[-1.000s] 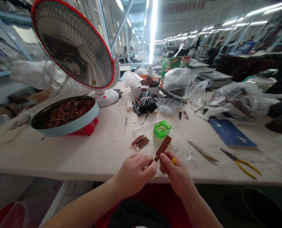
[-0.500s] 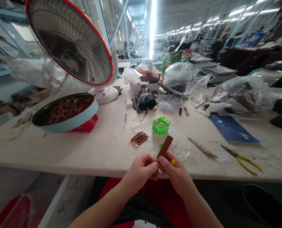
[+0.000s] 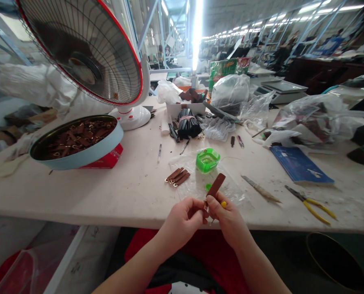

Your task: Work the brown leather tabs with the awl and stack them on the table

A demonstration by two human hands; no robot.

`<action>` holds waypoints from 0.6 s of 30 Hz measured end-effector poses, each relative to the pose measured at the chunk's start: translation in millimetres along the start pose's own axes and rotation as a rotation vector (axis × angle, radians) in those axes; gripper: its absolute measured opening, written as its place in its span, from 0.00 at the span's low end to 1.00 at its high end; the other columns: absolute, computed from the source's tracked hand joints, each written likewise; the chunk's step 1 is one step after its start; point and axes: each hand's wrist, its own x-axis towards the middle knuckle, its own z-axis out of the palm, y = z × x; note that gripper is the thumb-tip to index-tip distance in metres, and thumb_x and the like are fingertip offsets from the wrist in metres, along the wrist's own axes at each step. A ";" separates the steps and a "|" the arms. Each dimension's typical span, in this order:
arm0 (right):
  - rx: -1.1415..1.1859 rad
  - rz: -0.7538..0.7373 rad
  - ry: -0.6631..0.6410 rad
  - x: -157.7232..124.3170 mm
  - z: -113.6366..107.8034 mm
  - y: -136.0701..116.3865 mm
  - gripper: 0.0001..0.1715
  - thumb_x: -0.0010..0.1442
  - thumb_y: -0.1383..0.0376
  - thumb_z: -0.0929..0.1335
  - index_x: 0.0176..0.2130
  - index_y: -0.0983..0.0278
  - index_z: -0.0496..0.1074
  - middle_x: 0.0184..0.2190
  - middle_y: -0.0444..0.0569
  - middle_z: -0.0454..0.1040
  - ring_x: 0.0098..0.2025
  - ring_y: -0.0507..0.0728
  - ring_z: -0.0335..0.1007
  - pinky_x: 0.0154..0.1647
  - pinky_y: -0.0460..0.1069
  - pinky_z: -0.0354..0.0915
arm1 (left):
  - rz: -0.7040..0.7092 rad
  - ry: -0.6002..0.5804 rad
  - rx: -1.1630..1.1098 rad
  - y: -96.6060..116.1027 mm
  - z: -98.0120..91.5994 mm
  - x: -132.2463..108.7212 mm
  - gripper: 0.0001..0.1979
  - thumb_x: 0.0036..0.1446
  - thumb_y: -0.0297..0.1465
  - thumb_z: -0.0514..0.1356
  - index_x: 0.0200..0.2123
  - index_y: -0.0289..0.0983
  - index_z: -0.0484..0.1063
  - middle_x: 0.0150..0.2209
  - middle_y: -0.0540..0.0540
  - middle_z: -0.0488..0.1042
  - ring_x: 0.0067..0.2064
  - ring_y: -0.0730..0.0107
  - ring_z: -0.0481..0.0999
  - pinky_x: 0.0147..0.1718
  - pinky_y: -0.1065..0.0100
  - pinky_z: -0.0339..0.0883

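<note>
A flat brown strip (image 3: 216, 184) points up and to the right from between my hands, near the table's front edge. My right hand (image 3: 227, 214) pinches its lower part, and a small yellow-ended tool (image 3: 223, 204) shows at the same fingers. My left hand (image 3: 185, 218) has its fingertips closed on the strip's lower end, where a small metal piece partly shows. Beyond my hands are a green dish (image 3: 207, 160) and a small green cap (image 3: 208, 187) on a clear plastic sheet. Several brown strips with metal hooks (image 3: 177, 177) lie left of them.
At the left a round tin (image 3: 108, 141) of brown pieces sits tilted on a red object, below a fan (image 3: 123, 69). A knife (image 3: 260, 189), pliers (image 3: 310, 204) and a blue book (image 3: 301, 165) lie right. Plastic bags (image 3: 231, 92) stand behind.
The view has shifted slightly. Both hands still hold the brown strip, which now leans further right, and the fingertips at its lower end have moved slightly apart.
</note>
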 end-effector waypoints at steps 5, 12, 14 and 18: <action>0.265 0.106 -0.106 -1.8 3.6 2.5 0.15 0.54 0.56 0.68 0.28 0.64 0.63 0.18 0.38 0.55 0.20 0.47 0.45 0.21 0.44 0.46 | -0.013 0.015 -0.118 1.9 -5.1 2.2 0.08 0.47 0.33 0.62 0.26 0.35 0.66 0.23 0.52 0.72 0.27 0.74 0.72 0.29 0.72 0.65; 0.294 0.104 -0.031 -7.1 14.0 5.4 0.13 0.52 0.57 0.70 0.31 0.63 0.66 0.20 0.38 0.59 0.21 0.47 0.48 0.21 0.43 0.48 | -0.064 -0.050 -0.329 -1.3 -6.2 4.5 0.14 0.44 0.35 0.66 0.24 0.36 0.63 0.22 0.52 0.74 0.28 0.70 0.75 0.32 0.69 0.68; 0.299 0.081 0.021 -7.4 16.2 7.5 0.13 0.52 0.58 0.70 0.32 0.63 0.67 0.21 0.39 0.61 0.22 0.47 0.51 0.22 0.43 0.51 | -0.056 -0.043 -0.334 -0.4 -5.5 4.4 0.14 0.44 0.35 0.66 0.24 0.35 0.63 0.22 0.52 0.73 0.28 0.72 0.75 0.31 0.70 0.68; 0.414 0.050 0.138 -8.5 22.8 7.1 0.13 0.47 0.59 0.72 0.31 0.63 0.69 0.22 0.40 0.66 0.24 0.48 0.57 0.24 0.43 0.57 | -0.028 0.001 -0.349 1.4 -0.8 4.0 0.15 0.44 0.36 0.65 0.23 0.35 0.63 0.21 0.52 0.72 0.25 0.75 0.72 0.28 0.72 0.65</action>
